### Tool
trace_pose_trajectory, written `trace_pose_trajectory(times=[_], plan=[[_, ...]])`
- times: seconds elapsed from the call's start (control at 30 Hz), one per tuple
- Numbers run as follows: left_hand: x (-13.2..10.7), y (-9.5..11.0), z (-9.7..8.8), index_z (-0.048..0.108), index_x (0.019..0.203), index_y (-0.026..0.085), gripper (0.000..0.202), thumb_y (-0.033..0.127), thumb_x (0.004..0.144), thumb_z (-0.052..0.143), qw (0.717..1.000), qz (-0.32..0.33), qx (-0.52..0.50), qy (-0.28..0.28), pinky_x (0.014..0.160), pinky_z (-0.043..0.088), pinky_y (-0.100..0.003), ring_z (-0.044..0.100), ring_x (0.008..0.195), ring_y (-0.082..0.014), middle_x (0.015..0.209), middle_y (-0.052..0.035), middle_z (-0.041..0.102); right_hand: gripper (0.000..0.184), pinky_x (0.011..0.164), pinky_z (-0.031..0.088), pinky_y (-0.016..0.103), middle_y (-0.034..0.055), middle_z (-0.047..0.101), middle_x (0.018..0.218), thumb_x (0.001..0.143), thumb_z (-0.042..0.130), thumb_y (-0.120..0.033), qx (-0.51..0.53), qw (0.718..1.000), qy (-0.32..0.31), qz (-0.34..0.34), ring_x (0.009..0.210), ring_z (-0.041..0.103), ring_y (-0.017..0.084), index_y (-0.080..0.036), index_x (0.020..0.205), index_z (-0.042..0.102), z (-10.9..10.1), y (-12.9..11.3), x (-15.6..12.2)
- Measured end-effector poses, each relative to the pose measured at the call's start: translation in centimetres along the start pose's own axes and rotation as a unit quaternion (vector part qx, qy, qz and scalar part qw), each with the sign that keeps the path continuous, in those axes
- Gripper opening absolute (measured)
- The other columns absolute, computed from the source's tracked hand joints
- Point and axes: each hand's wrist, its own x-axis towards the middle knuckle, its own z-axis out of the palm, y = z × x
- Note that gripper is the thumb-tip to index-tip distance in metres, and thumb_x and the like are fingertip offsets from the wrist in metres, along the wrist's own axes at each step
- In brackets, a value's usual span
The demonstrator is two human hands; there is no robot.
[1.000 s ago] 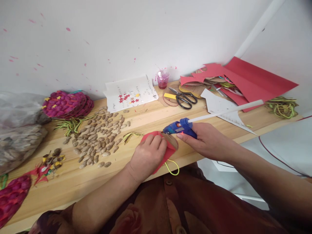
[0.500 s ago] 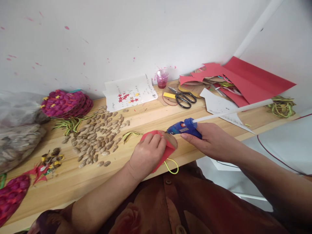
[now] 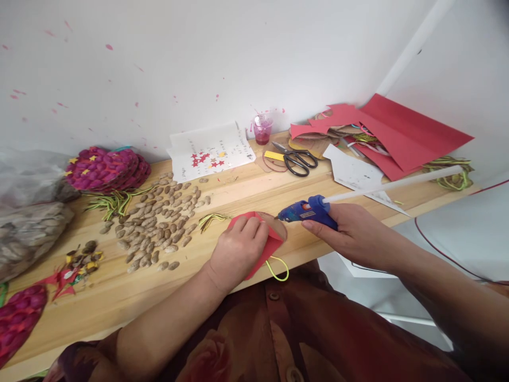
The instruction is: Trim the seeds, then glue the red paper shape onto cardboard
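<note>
My left hand point(image 3: 237, 253) presses down on a red paper shape point(image 3: 269, 245) with a brown cardboard piece point(image 3: 277, 226) on it, fingers curled over its upper edge. A yellow-green loop point(image 3: 278, 269) hangs from the shape over the table's front edge. My right hand point(image 3: 352, 233) grips a blue hot glue gun point(image 3: 307, 210) with a long white glue stick point(image 3: 392, 184) sticking out behind. The gun's nozzle sits just right of the cardboard piece, a little off it.
Several brown seeds point(image 3: 161, 223) lie scattered left of my left hand on the wooden table point(image 3: 119, 292). Purple woven discs point(image 3: 104, 168), a sheet with star stickers point(image 3: 209, 150), scissors point(image 3: 296, 158), a pink cup point(image 3: 262, 128), red paper sheets point(image 3: 401, 133) and cords point(image 3: 451, 172) line the back.
My right hand has drawn the glue gun to the right, its nozzle leaving the cardboard piece. My left hand stays on the red shape.
</note>
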Motion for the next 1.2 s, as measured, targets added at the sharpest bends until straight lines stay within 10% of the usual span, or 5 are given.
trace_pose_trajectory(times=[1.2], plan=[[0.1, 0.1, -0.4, 0.058, 0.09, 0.017, 0.006, 0.011, 0.091, 0.058, 1.0, -0.015, 0.0, -0.015, 0.066, 0.05, -0.032, 0.06, 0.081, -0.0225, 0.087, -0.0071, 0.065, 0.045, 0.053, 0.032, 0.032, 0.0007, 0.052, 0.059, 0.092, 0.041, -0.061, -0.01, 0.999, -0.027, 0.024, 0.055, 0.044, 0.017, -0.025, 0.065, 0.041, -0.4, 0.4, -2.7]])
